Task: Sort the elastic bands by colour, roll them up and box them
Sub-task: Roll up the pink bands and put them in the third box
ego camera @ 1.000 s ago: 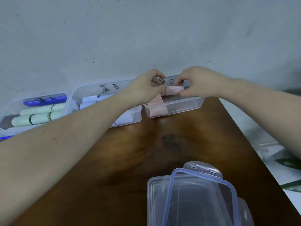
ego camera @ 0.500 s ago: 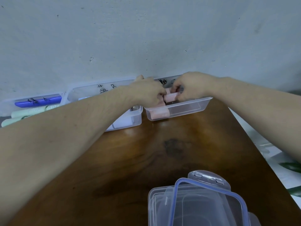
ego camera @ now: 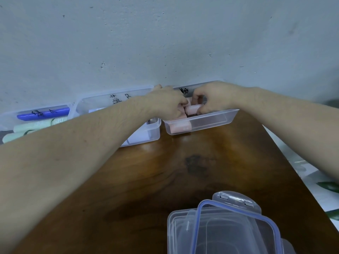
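**Pink roll set down in the right-hand tray**

Both hands reached into the right tray (ego camera: 216, 122), which stood against the wall (ego camera: 165, 43) at the far edge of the table (ego camera: 183, 171). The left hand (ego camera: 168, 104) and the right hand (ego camera: 212, 99) each had curled fingers pinching an end of a pink roll (ego camera: 192, 109), holding it low inside the tray, probably so the band would not spring open as it was laid down. Another pink roll (ego camera: 180, 128) already lay at the tray's near left corner, so the pinks seemed to be gathered here. Just beside it, the middle tray (ego camera: 143, 132) held pale rolls, mostly hidden by the left forearm. The left tray (ego camera: 36, 114) held green rolls (ego camera: 31, 127) and a blue one (ego camera: 44, 114). Handwritten marks on the trays' back walls likely labelled the colours. Near the viewer stood clear lidded boxes (ego camera: 225, 230), stacked.
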Tool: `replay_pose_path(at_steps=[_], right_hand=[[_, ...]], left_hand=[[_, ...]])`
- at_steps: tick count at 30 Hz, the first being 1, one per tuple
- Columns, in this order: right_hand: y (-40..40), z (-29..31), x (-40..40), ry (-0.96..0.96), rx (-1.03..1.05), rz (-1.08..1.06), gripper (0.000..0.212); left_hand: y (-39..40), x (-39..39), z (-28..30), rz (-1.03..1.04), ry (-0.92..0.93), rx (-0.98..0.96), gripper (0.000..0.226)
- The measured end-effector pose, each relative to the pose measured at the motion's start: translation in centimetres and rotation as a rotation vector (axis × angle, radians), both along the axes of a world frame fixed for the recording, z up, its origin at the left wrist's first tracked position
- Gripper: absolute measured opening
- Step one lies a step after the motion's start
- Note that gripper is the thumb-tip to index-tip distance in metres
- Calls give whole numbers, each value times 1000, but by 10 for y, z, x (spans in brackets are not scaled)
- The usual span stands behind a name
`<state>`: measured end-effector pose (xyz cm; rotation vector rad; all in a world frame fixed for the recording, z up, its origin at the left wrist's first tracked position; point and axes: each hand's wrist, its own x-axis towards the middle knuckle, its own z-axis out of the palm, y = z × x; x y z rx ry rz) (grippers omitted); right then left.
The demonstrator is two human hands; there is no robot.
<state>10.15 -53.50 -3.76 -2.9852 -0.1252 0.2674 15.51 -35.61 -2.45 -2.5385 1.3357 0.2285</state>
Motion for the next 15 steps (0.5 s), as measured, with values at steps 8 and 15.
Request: replay_pose_path(at_steps=[8,15], right_hand=[[4,-3,1,-64,-31,18,24],[5,-1,-1,-62,-16,10,35]], left_hand=[[0,0,-1,7,10,-29,39],[1,2,-1,5,21,-60,38]])
